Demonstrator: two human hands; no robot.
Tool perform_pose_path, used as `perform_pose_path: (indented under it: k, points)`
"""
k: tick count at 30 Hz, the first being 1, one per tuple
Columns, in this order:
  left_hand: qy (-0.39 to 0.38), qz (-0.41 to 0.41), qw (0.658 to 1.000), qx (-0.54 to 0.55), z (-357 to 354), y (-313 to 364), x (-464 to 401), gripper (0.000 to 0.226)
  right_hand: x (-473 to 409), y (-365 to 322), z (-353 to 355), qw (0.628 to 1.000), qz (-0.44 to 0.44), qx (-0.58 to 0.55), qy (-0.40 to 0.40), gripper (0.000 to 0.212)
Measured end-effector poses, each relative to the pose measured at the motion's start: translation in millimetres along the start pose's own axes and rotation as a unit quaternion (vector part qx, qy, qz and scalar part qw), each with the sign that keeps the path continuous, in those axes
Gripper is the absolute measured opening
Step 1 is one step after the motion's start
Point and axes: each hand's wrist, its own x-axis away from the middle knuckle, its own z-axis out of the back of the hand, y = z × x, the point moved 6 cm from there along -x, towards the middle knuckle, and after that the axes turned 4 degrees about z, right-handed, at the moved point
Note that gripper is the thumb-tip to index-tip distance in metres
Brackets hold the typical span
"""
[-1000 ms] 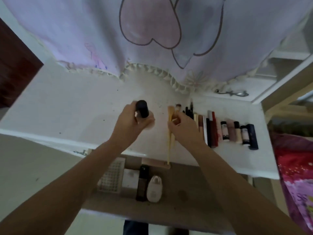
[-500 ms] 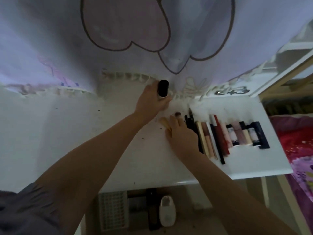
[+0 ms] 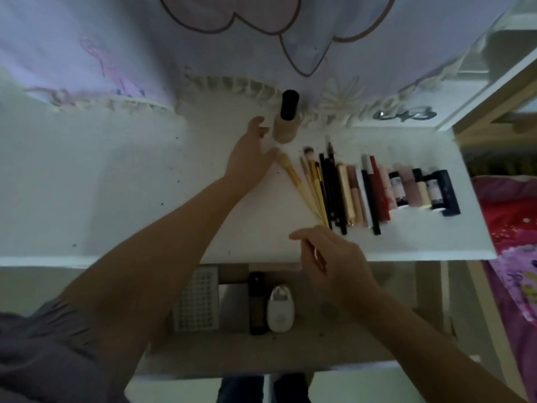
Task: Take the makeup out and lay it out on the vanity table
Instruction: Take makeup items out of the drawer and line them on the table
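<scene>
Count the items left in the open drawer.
4: a white grid tray at left, a pale box, a black compact, then a white oval case. More may hide under the tabletop.

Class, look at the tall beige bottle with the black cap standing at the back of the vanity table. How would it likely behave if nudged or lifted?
The beige bottle stands upright, tall and narrow under its black cap, so a sideways nudge would probably tip it. Its round body suggests it would then roll. It looks rigid and smooth, so it may be slightly slippery. The left hand sits beside it, apparently not gripping.

Bare vanity table [image 3: 116,184] left of the foundation bottle [image 3: 286,123]; right side crowded by the makeup row [image 3: 377,190]
</scene>
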Motion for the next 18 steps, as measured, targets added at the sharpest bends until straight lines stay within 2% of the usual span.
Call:
perform_pose_path:
  k: [1,3,4,6,8,9,11,12,15,18]
  points:
    - [0.043,-0.01,0.999,0.014,7.9,-0.3,20.7,0.051,20.5,-0.8,-12.0,0.999,0.003,-0.005,-0.046,0.025]
    - [0.13,-0.067,0.988,0.057,21.5,1.3,83.9,0.022,57.8,12.9,-45.7,0.982,-0.076,-0.007,-0.171,0.026]
    - [0.133,-0.098,0.984,0.066,19.3,-2.2,121.3,0.011,74.6,25.5,-64.8,0.961,-0.14,-0.009,-0.239,0.025]
    - [0.055,-0.124,0.99,0.044,-5.8,-22.0,189.0,0.012,98.5,51.9,-97.4,0.917,-0.241,-0.03,-0.316,0.025]
    - [-0.026,-0.127,0.986,-0.106,-44.8,-63.9,220.9,0.019,104.9,69.8,-120.7,0.907,-0.281,-0.072,-0.305,0.031]
    - [-0.06,-0.098,0.975,-0.191,-61.1,-90.8,220.5,0.023,104.6,75.9,-130.4,0.91,-0.288,-0.086,-0.286,0.034]
    - [-0.107,0.019,0.957,-0.27,-76.1,-139.2,205.9,0.029,103.6,85.7,-148.2,0.912,-0.3,-0.091,-0.265,0.034]
    - [-0.11,0.05,0.951,-0.284,-79.2,-154.0,198.8,0.032,103.5,89.2,-155.8,0.912,-0.307,-0.087,-0.258,0.034]
    - [-0.108,0.067,0.938,-0.321,-92.3,-167.2,185.7,0.035,100.5,92.8,-171.4,0.914,-0.306,-0.078,-0.256,0.031]
    - [-0.111,0.104,0.952,-0.264,-106.3,-164.9,181.2,0.035,98.8,91.3,-176.0,0.909,-0.3,-0.091,-0.276,0.026]
